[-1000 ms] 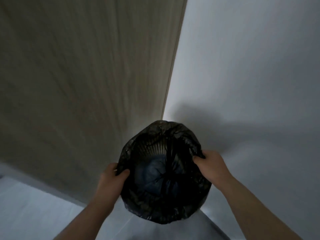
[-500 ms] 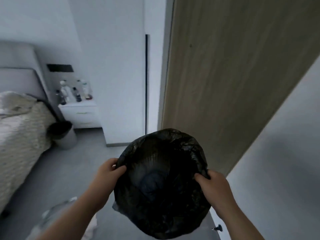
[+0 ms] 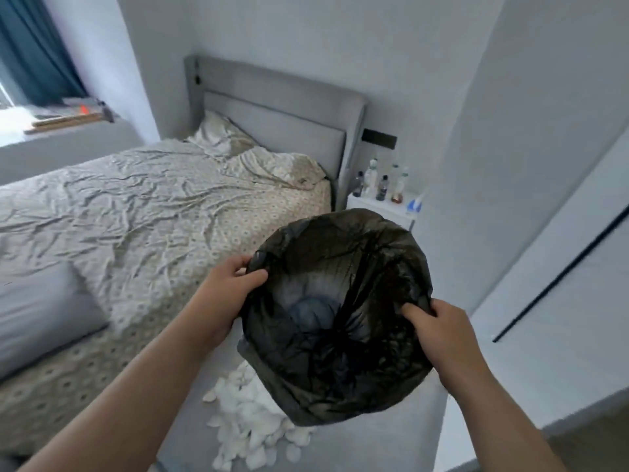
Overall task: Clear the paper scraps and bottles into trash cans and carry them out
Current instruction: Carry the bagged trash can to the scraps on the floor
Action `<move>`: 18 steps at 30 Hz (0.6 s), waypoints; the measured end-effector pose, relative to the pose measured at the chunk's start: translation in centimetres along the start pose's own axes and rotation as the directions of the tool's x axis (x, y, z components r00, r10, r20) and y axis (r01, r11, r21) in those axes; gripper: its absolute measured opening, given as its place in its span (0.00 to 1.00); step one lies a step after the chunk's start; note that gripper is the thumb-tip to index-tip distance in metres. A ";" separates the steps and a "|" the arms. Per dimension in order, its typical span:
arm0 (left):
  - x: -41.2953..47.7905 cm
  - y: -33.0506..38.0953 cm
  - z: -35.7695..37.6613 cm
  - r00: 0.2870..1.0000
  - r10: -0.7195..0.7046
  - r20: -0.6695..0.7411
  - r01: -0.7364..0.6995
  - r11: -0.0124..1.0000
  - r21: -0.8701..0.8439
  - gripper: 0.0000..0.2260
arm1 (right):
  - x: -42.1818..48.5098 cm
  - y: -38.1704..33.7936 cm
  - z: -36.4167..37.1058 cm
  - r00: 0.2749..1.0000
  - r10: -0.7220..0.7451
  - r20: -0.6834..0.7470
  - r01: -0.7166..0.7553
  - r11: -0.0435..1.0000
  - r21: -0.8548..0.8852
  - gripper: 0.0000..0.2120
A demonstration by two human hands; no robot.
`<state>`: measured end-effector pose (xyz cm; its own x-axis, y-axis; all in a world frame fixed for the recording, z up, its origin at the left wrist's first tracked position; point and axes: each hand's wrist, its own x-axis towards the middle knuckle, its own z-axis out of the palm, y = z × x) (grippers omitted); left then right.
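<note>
Scene: From my remote seat I look down past two bare arms into a bedroom, with a rumpled bed (image 3: 153, 212) at left.
Trash can: The trash can (image 3: 384, 240), lined with a black bag, is held in the air at centre and tipped so that its mouth faces me. Something dark and bluish lies at the bottom.
Left hand: The left hand (image 3: 226, 294) grips the left rim, its fingers (image 3: 252, 275) curled over the liner.
Right hand: The right hand (image 3: 446, 342) pinches the near right rim, its fingers (image 3: 413, 310) hooked inside.
Paper scraps: The paper scraps (image 3: 252, 430) lie in a white heap on the floor, just below the can.
Bottles: The bottles (image 3: 383, 185) stand upright on the far bedside worktop (image 3: 394, 207).
Handling: I judge the can light and stiff, but the thin liner is slick and loose. The scraps are featherlight and could scatter.
Where to hold: Take opposite sides of the rim, pressing the liner against the plastic.
</note>
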<state>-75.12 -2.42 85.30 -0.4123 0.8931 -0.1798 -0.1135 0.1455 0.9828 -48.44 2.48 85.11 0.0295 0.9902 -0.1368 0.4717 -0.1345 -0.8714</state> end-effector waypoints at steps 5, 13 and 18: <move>2.0 0.5 -6.4 0.993 -0.011 -0.116 0.005 0.999 -0.052 0.07 | 2.6 -4.1 6.4 0.993 -0.075 0.091 0.081 0.994 -0.067 0.15; 9.1 0.9 -9.7 0.964 -0.079 -0.254 0.056 0.994 -0.095 0.06 | 11.1 -8.1 12.8 0.969 -0.147 0.201 0.152 0.988 -0.014 0.14; 15.1 2.7 -9.0 0.949 -0.058 -0.310 0.033 0.996 -0.084 0.06 | 17.6 -9.8 15.0 0.959 -0.156 0.237 0.147 0.988 0.053 0.13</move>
<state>-89.75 7.63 84.83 -0.6650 0.7070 -0.2405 -0.2029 0.1389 0.9693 -65.80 20.65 84.21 -0.2537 0.9613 -0.1070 0.4237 0.0110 -0.9057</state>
